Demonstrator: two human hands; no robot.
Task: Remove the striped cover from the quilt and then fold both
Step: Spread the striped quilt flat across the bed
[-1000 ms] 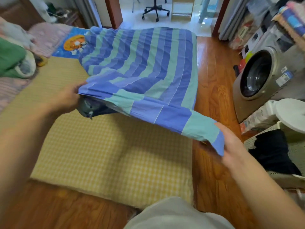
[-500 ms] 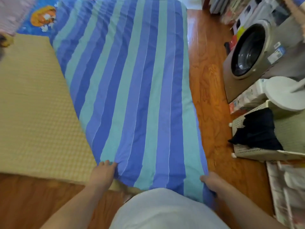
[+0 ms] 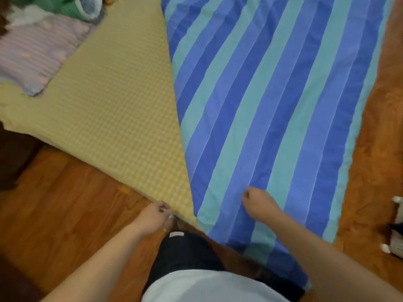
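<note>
Lying flat across the right half of the view, the striped cover runs in bands of dark blue, mid blue and teal from the top edge down to the person's lap. Its left edge overlaps the yellow checked mattress, and its right edge reaches the wooden floor on that side. Whether the quilt is inside the cover cannot be told from this view.

The right hand rests on the cover near its lower end, fingers curled into a loose fist that pinches a small gather of the striped cloth. The left hand sits at the near edge of the mattress, just beside the cover's lower left corner, fingers curled inward; what it grips, if anything, is too blurred to tell.

Between the two forearms show dark shorts and a white shirt. At the upper left, a pink and lilac striped blanket lies on the mattress, with a green bundle of cloth behind it. A white basket corner shows at the right edge.
</note>
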